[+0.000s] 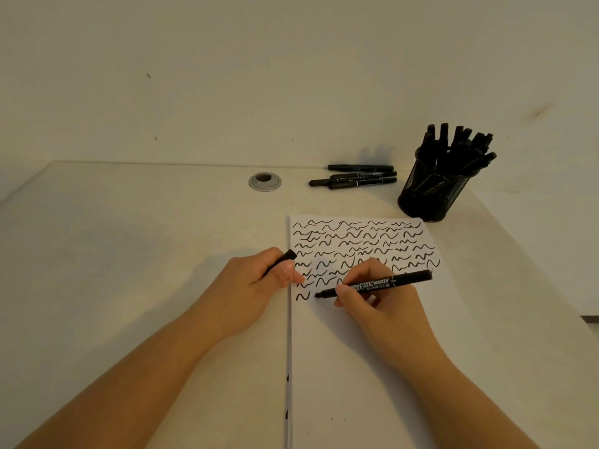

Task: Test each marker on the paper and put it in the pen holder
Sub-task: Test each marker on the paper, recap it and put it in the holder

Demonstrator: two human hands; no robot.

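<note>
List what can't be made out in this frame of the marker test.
Head view only:
- Cap: mostly buried in the left hand.
- Marker tip: too small to tell if it touches the paper.
- Pen holder: markers overlap; count unreadable.
- Loose markers: print too small.

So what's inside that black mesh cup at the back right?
The black wire-mesh pen holder is packed with black markers standing on end, their tops fanning out above its rim. Their lower ends show only dimly through the mesh, and the holder's floor is hidden.
</note>
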